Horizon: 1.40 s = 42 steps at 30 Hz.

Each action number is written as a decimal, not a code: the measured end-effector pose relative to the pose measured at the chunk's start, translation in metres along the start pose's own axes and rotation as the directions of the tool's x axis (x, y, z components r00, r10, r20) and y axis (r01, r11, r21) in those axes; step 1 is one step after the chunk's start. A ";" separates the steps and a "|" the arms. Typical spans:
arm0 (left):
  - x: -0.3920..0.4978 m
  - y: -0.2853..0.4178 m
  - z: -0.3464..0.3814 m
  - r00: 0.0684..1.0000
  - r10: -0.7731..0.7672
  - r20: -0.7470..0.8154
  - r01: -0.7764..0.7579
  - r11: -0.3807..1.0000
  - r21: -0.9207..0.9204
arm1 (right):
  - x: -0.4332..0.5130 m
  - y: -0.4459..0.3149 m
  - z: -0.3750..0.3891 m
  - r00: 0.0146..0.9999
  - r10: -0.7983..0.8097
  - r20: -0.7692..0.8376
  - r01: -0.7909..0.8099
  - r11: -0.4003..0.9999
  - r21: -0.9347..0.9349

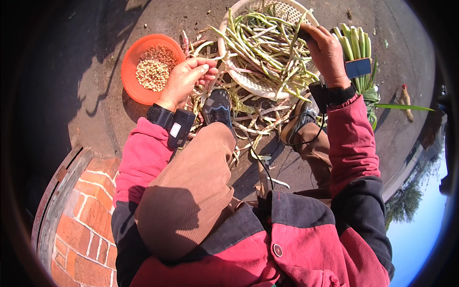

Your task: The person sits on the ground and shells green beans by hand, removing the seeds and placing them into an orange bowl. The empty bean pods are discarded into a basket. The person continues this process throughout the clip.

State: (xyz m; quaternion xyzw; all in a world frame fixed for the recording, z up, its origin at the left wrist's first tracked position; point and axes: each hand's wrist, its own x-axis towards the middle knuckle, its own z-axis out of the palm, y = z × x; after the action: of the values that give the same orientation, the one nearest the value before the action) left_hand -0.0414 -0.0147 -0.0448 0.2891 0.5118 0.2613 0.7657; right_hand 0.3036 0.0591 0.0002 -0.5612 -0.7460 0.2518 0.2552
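Note:
My left hand (193, 75) is beside the orange plastic bowl (129, 68), its fingers curled and the thumb against the index finger. The tip of a green bean pod (226, 57) shows by those fingertips; whether they grip it is unclear. In the bowl lie shelled beans, a pale heap (152, 75) and a reddish-brown one (159, 53). Over the right rim of a white perforated plastic basket (242, 80), my right hand (324, 50) pinches a long bean pod (296, 36), its inner fingers in shadow. Many long green and purplish pods (261, 46) fill the basket.
Emptied pods (251, 116) litter the ground around my shoes (218, 106). On the right lie a bundle of green stalks (355, 41) and a chicken (405, 102). A black cable (263, 165) hangs between my legs. Brick paving (86, 222) is at lower left.

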 end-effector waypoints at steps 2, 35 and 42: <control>0.001 0.001 -0.002 1.000 0.010 0.002 -0.010 1.000 0.006 | -0.007 0.002 0.005 0.998 -0.043 -0.053 0.028 0.968 -0.250; -0.322 0.198 0.094 0.689 0.701 0.182 -0.710 0.603 0.363 | -0.202 -0.222 -0.118 0.917 0.133 0.375 -0.118 0.991 -0.063; -0.362 0.142 0.124 0.770 0.637 0.044 -0.615 0.722 0.316 | -0.213 -0.235 -0.112 0.917 0.106 0.385 -0.301 0.816 0.494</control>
State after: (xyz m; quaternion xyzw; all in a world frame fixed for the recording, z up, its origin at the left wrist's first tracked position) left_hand -0.0632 -0.1890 0.3232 0.5530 0.4444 0.4296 0.5587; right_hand 0.2627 -0.1942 0.2183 -0.4913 -0.6108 0.5717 0.2422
